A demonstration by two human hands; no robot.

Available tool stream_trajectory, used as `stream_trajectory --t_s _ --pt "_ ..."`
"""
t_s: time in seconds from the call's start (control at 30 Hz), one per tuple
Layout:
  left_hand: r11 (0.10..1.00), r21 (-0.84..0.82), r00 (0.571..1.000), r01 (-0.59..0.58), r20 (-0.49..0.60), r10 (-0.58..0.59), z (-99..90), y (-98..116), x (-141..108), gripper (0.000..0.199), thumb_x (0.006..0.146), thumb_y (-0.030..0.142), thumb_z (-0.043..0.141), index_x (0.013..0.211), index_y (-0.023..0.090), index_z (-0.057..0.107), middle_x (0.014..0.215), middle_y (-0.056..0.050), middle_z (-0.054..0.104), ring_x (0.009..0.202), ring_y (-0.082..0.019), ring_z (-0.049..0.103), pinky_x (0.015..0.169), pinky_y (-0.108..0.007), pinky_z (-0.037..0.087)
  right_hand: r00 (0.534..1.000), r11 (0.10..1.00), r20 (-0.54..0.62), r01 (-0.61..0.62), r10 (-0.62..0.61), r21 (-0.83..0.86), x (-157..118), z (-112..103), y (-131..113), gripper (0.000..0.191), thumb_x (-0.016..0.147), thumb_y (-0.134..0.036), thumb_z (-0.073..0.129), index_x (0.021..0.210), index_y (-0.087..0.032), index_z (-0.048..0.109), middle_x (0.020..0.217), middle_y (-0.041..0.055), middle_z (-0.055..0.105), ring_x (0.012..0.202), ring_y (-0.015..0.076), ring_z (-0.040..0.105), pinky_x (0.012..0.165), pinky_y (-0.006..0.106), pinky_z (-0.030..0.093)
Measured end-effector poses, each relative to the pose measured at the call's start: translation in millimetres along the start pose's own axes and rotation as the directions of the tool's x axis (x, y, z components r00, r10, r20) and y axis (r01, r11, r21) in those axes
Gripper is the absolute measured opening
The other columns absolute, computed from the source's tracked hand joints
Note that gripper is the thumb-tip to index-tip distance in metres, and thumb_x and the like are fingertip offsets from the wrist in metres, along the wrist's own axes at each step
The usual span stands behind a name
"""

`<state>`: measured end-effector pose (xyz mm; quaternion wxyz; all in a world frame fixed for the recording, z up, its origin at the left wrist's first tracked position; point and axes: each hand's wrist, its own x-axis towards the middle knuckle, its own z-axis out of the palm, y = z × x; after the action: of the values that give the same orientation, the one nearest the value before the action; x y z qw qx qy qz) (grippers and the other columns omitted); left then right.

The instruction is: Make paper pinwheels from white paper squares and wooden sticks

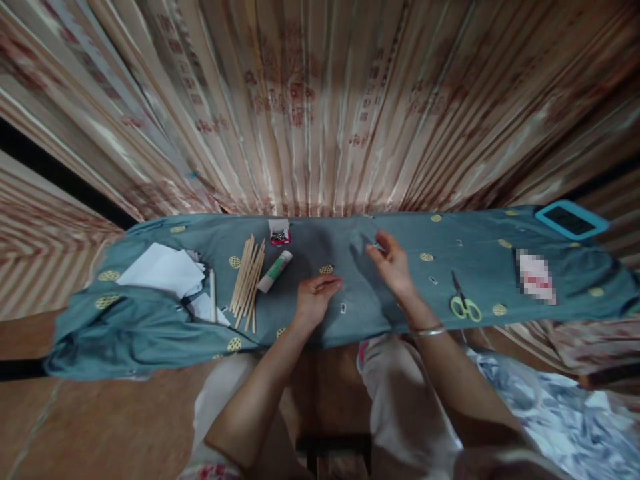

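Pleated, patterned curtain [320, 120] fills the background, and in front of it runs the desk [360, 323], draped in green cloth. White paper [155, 270] lies in a loose pile at the left end; a blue-framed tablet [570, 220] sits at the far right corner. Wooden sticks [247, 283] fan out near the paper. Now the hands: the left hand [314, 301] is low over the middle, fingers pressed together, contents impossible to tell. The right hand [395, 267] is up and farther forward, fingers pinching a small pale bit. Scissors [463, 298] lie right of that forearm, a glue tube [276, 270] just beside the sticks, an open little box [278, 225] beyond it. And the tiniest, that small pale bit [379, 246], is at the right fingertips, too blurred to identify.
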<state>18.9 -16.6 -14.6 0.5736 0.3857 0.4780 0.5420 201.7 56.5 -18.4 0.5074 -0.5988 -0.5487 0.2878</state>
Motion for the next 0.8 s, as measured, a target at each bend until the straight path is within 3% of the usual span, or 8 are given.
stream_trajectory --t_s 0.1,0.2,0.33,0.5,0.63,0.8 --pt "1.000 0.009 1.000 -0.009 -0.013 0.009 -10.8 5.0 -2.2 0.012 0.061 0.031 0.074 0.066 0.020 0.075 0.064 -0.002 0.072 0.064 -0.017 0.066 0.070 -0.030 0.054 0.987 0.984 0.155 -0.073 0.047 0.163 -12.5 63.1 -11.0 0.064 0.076 -0.057 0.069 0.123 -0.014 0.062 0.130 0.0193 0.067 0.115 0.0290 0.068 0.101 0.045 0.054" --pt "0.999 0.050 1.000 -0.016 -0.024 0.018 -22.1 10.2 -6.3 0.013 0.063 0.033 0.073 0.066 0.020 0.074 0.064 -0.002 0.072 0.063 -0.017 0.065 0.070 -0.030 0.053 0.967 0.989 0.253 -0.078 0.045 0.125 -29.4 92.0 -12.5 0.050 0.082 -0.044 0.067 0.124 -0.017 0.063 0.128 0.0164 0.069 0.111 0.0281 0.070 0.094 0.043 0.057" --pt "0.994 0.104 0.999 -0.014 -0.034 0.018 -32.7 15.5 -13.5 0.016 0.064 0.037 0.074 0.062 0.021 0.073 0.061 -0.001 0.070 0.061 -0.016 0.062 0.066 -0.028 0.050 0.946 0.996 0.322 -0.014 0.040 -0.082 -47.3 94.6 -9.1 0.043 0.086 -0.027 0.060 0.127 -0.013 0.062 0.122 0.0173 0.072 0.109 0.0257 0.071 0.093 0.040 0.057" --pt "0.981 0.193 0.999 -0.026 -0.025 0.032 -41.4 20.2 -21.6 0.029 0.070 0.044 0.072 0.052 0.022 0.066 0.055 -0.001 0.066 0.058 -0.016 0.058 0.062 -0.028 0.047 0.908 0.951 0.403 0.216 -0.113 -0.221 -47.9 92.9 -12.2 0.042 0.091 -0.025 0.054 0.131 -0.015 0.059 0.124 0.0157 0.071 0.105 0.0236 0.071 0.092 0.040 0.057" --pt "0.973 0.228 0.999 -0.038 -0.013 0.042 -47.5 19.7 -27.2 0.034 0.075 0.047 0.069 0.051 0.022 0.066 0.056 -0.001 0.066 0.059 -0.017 0.060 0.066 -0.029 0.048 0.831 0.874 0.517 0.394 -0.207 -0.283 -43.6 95.4 -16.3 0.039 0.092 -0.020 0.052 0.130 -0.013 0.059 0.126 0.0163 0.069 0.114 0.0253 0.067 0.100 0.042 0.053" --pt "0.985 0.172 1.000 -0.003 -0.010 0.004 -47.7 12.9 -30.8 0.020 0.073 0.040 0.073 0.071 0.020 0.075 0.068 -0.003 0.072 0.067 -0.018 0.064 0.070 -0.029 0.050 0.731 0.718 0.666 0.543 -0.150 -0.434 -47.1 93.6 -25.4 0.031 0.092 -0.013 0.051 0.120 -0.009 0.064 0.135 0.0197 0.062 0.126 0.0275 0.058 0.110 0.043 0.046"
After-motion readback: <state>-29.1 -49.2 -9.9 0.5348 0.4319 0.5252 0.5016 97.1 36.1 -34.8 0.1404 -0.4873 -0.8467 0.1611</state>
